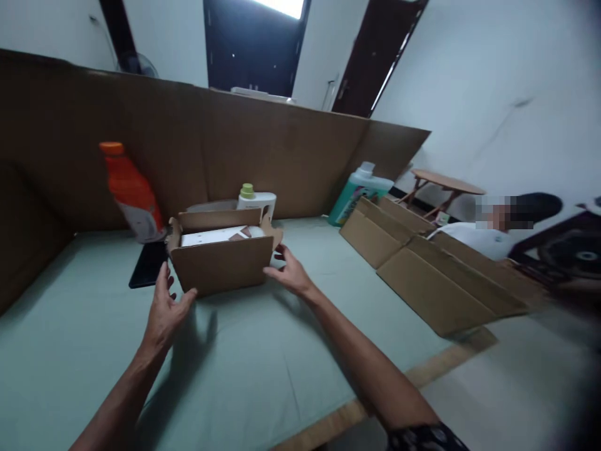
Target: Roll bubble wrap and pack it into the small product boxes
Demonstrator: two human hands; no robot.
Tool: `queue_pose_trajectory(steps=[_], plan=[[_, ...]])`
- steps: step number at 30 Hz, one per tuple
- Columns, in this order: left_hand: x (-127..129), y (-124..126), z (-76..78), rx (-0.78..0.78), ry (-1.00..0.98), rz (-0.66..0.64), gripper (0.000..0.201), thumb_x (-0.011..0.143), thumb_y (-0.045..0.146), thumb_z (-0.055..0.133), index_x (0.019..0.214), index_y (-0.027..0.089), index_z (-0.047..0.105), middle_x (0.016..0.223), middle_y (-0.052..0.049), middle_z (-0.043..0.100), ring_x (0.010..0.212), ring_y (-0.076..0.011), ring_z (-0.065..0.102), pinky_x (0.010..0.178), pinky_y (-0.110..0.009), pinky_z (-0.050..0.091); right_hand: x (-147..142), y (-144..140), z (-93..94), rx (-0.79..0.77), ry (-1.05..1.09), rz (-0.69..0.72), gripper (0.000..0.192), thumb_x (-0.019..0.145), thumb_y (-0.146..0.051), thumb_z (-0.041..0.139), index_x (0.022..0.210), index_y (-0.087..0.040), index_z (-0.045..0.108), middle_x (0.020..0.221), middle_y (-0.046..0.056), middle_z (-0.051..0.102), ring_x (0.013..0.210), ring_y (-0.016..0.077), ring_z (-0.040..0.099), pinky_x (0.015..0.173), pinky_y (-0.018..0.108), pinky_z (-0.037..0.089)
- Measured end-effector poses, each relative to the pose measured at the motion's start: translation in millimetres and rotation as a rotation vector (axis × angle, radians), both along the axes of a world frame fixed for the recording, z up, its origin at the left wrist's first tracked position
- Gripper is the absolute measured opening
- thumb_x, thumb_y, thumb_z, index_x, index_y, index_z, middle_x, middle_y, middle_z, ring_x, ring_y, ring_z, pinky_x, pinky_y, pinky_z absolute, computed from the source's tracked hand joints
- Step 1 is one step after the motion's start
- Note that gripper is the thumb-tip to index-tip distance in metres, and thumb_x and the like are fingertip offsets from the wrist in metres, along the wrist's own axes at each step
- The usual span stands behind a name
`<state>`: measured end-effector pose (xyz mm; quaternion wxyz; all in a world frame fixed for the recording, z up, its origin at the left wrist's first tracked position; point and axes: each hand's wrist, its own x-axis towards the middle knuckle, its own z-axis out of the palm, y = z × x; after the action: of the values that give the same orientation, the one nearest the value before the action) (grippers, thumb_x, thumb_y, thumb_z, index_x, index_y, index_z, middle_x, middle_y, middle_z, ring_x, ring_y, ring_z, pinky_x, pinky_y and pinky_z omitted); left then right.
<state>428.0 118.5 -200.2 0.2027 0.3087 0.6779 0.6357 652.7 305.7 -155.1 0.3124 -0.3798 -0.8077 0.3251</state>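
An open cardboard box (223, 266) stands on the pale green cloth, with a white item (211, 238) showing inside it. My left hand (166, 307) is at the box's near left corner, fingers apart, and nothing is held in it. On the other side, my right hand (291, 272) is by the box's right end with its thumb and fingers spread. Whether its fingertips touch the cardboard I cannot tell. Behind the box is a white bottle with a green cap (256, 200), its lower part hidden.
An orange bottle (134, 194) stands beside a dark flat object (148, 266) on the left. A teal bottle (357, 191) is at the back right. Cardboard walls (282, 156) and folded cardboard (422, 282) border the table (263, 376). A person in white (474, 238) is beyond, on the right.
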Motion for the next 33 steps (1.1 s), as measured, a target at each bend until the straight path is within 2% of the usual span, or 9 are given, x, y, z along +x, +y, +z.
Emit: queue_pose_trajectory(steps=[4,7,12,14,17,22,27,30,33], plan=[[17.8,18.3,8.3,0.033,-0.013,-0.08,0.079,0.071,0.029,0.068,0.145,0.019,0.04,0.142,-0.015,0.054,0.135,-0.0318,0.049,0.117,-0.049,0.036,-28.1,5.6,-12.0,-0.073,0.027,0.064,0.062,0.07,-0.031,0.076,0.128,-0.02,0.057,0.12,0.009,0.072,0.107,0.0261,0.068,0.089,0.039,0.056],[45.6,12.9,7.8,0.041,-0.024,-0.049,0.074,0.071,0.028,0.066,0.141,0.015,0.042,0.137,-0.016,0.057,0.132,-0.0312,0.051,0.117,-0.048,0.035,1.0,-16.8,-10.3,-0.09,0.03,0.038,0.057,0.075,-0.033,0.068,0.129,-0.018,0.056,0.12,0.012,0.071,0.106,0.0292,0.067,0.089,0.043,0.055],[90.6,-49.7,-0.2,-0.025,-0.134,-0.263,0.071,0.08,0.038,0.066,0.143,0.019,0.039,0.144,-0.014,0.052,0.131,-0.0284,0.053,0.11,-0.043,0.044,81.5,-77.9,-17.5,-0.083,-0.029,-0.087,0.042,0.079,-0.047,0.065,0.107,-0.017,0.063,0.091,0.011,0.074,0.077,0.0272,0.068,0.067,0.039,0.054],[88.1,-77.9,1.2,-0.049,-0.157,-0.223,0.067,0.081,0.041,0.067,0.14,0.02,0.042,0.143,-0.013,0.053,0.126,-0.0269,0.057,0.106,-0.041,0.048,80.4,-101.4,-21.5,-0.064,-0.019,-0.076,0.038,0.081,-0.047,0.064,0.105,-0.018,0.064,0.09,0.01,0.073,0.075,0.0255,0.067,0.067,0.038,0.055],[61.2,-98.4,8.1,-0.034,-0.101,-0.089,0.062,0.078,0.042,0.071,0.131,0.02,0.048,0.129,-0.011,0.06,0.117,-0.0253,0.06,0.1,-0.038,0.051,45.2,-122.4,-24.4,0.01,0.055,0.055,0.039,0.083,-0.038,0.065,0.117,-0.02,0.061,0.108,0.012,0.071,0.096,0.0286,0.067,0.083,0.043,0.056],[28.9,-91.4,14.2,-0.042,-0.071,-0.006,0.063,0.073,0.044,0.072,0.126,0.019,0.051,0.12,-0.011,0.062,0.115,-0.0272,0.059,0.097,-0.04,0.052,25.0,-119.4,-29.4,0.042,0.054,0.254,0.059,0.08,-0.032,0.071,0.135,-0.023,0.05,0.13,0.014,0.062,0.118,0.0335,0.06,0.1,0.053,0.051],[46.4,-94.5,8.8,-0.049,-0.087,0.056,0.08,0.073,0.045,0.073,0.142,0.024,0.041,0.148,-0.014,0.048,0.136,-0.0318,0.047,0.109,-0.048,0.046,53.8,-83.9,-40.1,-0.067,0.081,0.4,0.103,0.071,-0.047,0.084,0.155,-0.027,0.027,0.155,0.015,0.041,0.142,0.0367,0.041,0.115,0.057,0.038],[59.0,-103.5,5.0,-0.08,-0.099,0.142,0.089,0.073,0.049,0.074,0.149,0.026,0.034,0.155,-0.015,0.04,0.144,-0.0349,0.038,0.112,-0.053,0.044,39.2,-65.7,-45.9,-0.133,0.201,0.541,0.132,0.061,-0.056,0.089,0.161,-0.028,0.008,0.167,0.014,0.017,0.152,0.0359,0.023,0.123,0.054,0.024],[64.6,-102.0,2.8,-0.113,-0.075,0.167,0.095,0.073,0.05,0.076,0.153,0.028,0.031,0.15,-0.015,0.046,0.144,-0.0366,0.038,0.113,-0.056,0.042,13.9,-54.5,-52.1,-0.156,0.33,0.626,0.142,0.056,-0.059,0.09,0.162,-0.028,0.001,0.166,0.014,0.02,0.151,0.0344,0.027,0.124,0.051,0.023]])
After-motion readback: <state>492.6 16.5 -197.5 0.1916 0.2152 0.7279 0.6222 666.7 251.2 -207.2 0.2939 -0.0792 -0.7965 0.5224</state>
